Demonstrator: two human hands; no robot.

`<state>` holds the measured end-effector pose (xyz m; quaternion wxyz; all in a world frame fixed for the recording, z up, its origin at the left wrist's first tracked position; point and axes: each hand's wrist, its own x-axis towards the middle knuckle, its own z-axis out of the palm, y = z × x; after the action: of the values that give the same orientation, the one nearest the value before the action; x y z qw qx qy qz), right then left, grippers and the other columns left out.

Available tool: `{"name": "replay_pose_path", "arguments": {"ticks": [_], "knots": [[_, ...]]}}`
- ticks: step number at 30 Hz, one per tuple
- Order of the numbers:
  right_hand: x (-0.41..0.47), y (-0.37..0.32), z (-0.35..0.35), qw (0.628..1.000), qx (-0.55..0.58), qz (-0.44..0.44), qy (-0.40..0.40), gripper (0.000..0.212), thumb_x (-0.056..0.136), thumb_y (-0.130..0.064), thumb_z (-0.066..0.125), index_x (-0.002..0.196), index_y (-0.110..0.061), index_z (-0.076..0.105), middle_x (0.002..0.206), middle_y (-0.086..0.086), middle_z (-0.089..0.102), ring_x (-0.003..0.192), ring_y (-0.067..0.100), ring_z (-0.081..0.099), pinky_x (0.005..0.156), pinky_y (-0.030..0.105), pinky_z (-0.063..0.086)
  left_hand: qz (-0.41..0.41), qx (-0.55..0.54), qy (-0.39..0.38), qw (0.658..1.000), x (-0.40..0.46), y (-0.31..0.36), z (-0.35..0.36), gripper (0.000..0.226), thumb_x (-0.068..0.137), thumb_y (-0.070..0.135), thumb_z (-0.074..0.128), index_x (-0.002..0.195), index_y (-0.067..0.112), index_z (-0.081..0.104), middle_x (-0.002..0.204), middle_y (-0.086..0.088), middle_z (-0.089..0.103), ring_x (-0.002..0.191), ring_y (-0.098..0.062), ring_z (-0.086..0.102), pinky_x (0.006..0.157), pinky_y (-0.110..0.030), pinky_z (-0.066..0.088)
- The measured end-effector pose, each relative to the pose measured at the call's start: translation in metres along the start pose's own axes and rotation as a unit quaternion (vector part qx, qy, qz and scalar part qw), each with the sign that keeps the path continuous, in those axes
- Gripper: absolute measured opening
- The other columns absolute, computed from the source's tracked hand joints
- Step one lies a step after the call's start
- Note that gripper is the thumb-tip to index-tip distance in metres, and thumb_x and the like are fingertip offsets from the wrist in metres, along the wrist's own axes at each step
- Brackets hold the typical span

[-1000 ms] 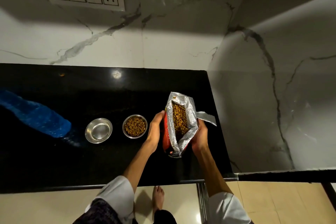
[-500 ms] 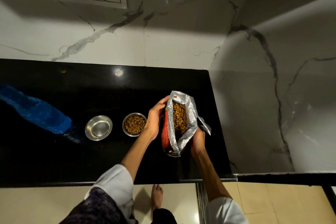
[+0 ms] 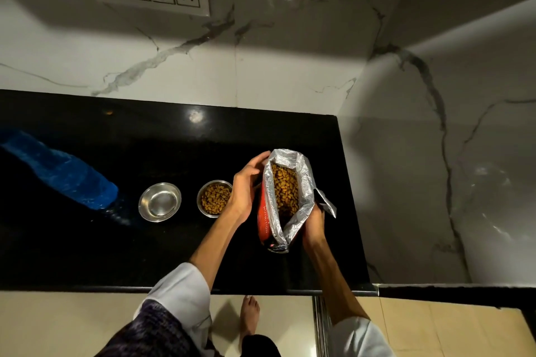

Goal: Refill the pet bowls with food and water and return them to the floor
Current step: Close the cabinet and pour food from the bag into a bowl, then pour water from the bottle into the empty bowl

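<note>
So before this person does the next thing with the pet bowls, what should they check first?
1. Food bowl filled: ok, kibble covers it.
2. Second bowl has water: cannot tell, it looks shiny and probably empty.
3. Food bag steady: ok, left hand and right hand hold it upright on the counter.
4. Bag closed before setting aside: not ok, its top is open with kibble showing.
5. Water at hand: ok, a blue bottle lies on the counter left of the bowls.
6. Bowls back on the floor: not ok, both are on the counter.
</note>
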<state>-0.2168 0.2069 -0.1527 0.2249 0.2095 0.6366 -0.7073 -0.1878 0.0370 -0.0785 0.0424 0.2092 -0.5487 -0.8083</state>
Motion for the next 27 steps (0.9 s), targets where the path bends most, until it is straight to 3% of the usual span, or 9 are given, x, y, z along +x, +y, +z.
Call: {"name": "replay_pose_path", "arguments": {"ticks": [2,3,7,11,13,16,20,24,27], "knots": [[0.002,0.006,-0.001,1.0,0.025,-0.007,0.011,0.069,0.087,-0.058,0.063,0.127,-0.002,0.065,0.108,0.022,0.074,0.101,0.036,0.073,0.085,0.042,0.062,-0.007,0.003,0.006,1.0,-0.002,-0.001,-0.003,0.049,0.098,0.014,0.033,0.14,0.016,0.058,0.133,0.001,0.065,0.115,-0.008,0.063,0.093,-0.031,0.047],[0.005,0.01,-0.001,0.999,0.034,-0.002,0.009,0.079,0.079,-0.063,0.067,0.129,-0.003,0.065,0.117,0.024,0.072,0.108,0.04,0.071,0.091,0.048,0.061,-0.009,0.005,0.005,1.0,-0.003,-0.002,-0.004,0.049,0.098,0.015,0.033,0.14,0.017,0.058,0.133,0.002,0.066,0.116,-0.008,0.063,0.095,-0.032,0.048],[0.001,0.012,-0.006,0.999,0.023,-0.012,0.021,0.05,0.097,-0.049,0.06,0.126,-0.009,0.071,0.12,0.013,0.076,0.118,0.034,0.069,0.1,0.05,0.056,-0.022,0.018,0.006,1.0,-0.012,-0.012,-0.01,0.045,0.099,0.016,0.034,0.135,0.016,0.062,0.129,0.0,0.068,0.117,-0.012,0.063,0.096,-0.035,0.047],[-0.022,0.005,-0.01,0.999,0.021,-0.024,0.024,0.037,0.106,-0.032,0.052,0.125,-0.007,0.072,0.115,0.009,0.078,0.111,0.026,0.073,0.089,0.036,0.057,-0.033,0.028,0.018,0.999,-0.025,-0.022,-0.016,0.045,0.095,0.022,0.041,0.133,0.022,0.064,0.129,0.002,0.068,0.121,-0.017,0.06,0.1,-0.038,0.047],[-0.032,0.007,-0.012,0.999,0.019,-0.031,0.025,0.038,0.1,-0.037,0.057,0.125,-0.013,0.072,0.121,0.007,0.077,0.114,0.02,0.072,0.097,0.038,0.055,-0.039,0.034,0.014,0.999,-0.03,-0.025,-0.018,0.051,0.087,0.029,0.045,0.134,0.023,0.063,0.131,0.004,0.066,0.123,-0.016,0.059,0.101,-0.037,0.048],[-0.033,0.018,-0.02,0.998,0.001,-0.06,0.023,0.062,0.088,-0.054,0.061,0.14,-0.021,0.065,0.136,0.001,0.07,0.131,0.02,0.062,0.114,0.046,0.045,-0.046,0.038,0.007,0.998,-0.043,-0.027,-0.023,0.049,0.09,0.026,0.046,0.136,0.024,0.061,0.133,0.006,0.064,0.122,-0.01,0.058,0.092,-0.029,0.046],[-0.057,0.023,-0.02,0.995,0.011,-0.089,0.035,0.077,0.073,-0.064,0.067,0.14,-0.027,0.064,0.137,-0.005,0.069,0.133,0.016,0.06,0.113,0.043,0.044,-0.064,0.049,-0.017,0.997,-0.06,-0.032,-0.036,0.045,0.098,0.016,0.043,0.139,0.022,0.058,0.135,0.007,0.061,0.124,-0.009,0.055,0.088,-0.027,0.043],[-0.088,0.033,-0.016,0.991,0.008,-0.125,0.046,0.069,0.076,-0.058,0.067,0.138,-0.028,0.067,0.135,-0.008,0.07,0.131,0.012,0.061,0.111,0.041,0.043,-0.088,0.082,-0.055,0.991,-0.081,-0.033,-0.049,0.06,0.081,0.033,0.048,0.141,0.029,0.058,0.142,0.006,0.057,0.133,-0.011,0.048,0.109,-0.043,0.035],[-0.113,0.044,-0.01,0.987,0.007,-0.149,0.063,0.049,0.087,-0.048,0.064,0.132,-0.029,0.07,0.133,-0.008,0.071,0.128,0.012,0.062,0.109,0.042,0.044,-0.084,0.1,-0.084,0.988,-0.098,-0.03,-0.059,0.059,0.084,0.034,0.048,0.142,0.03,0.056,0.144,0.005,0.055,0.136,-0.013,0.046,0.115,-0.047,0.031]]}}
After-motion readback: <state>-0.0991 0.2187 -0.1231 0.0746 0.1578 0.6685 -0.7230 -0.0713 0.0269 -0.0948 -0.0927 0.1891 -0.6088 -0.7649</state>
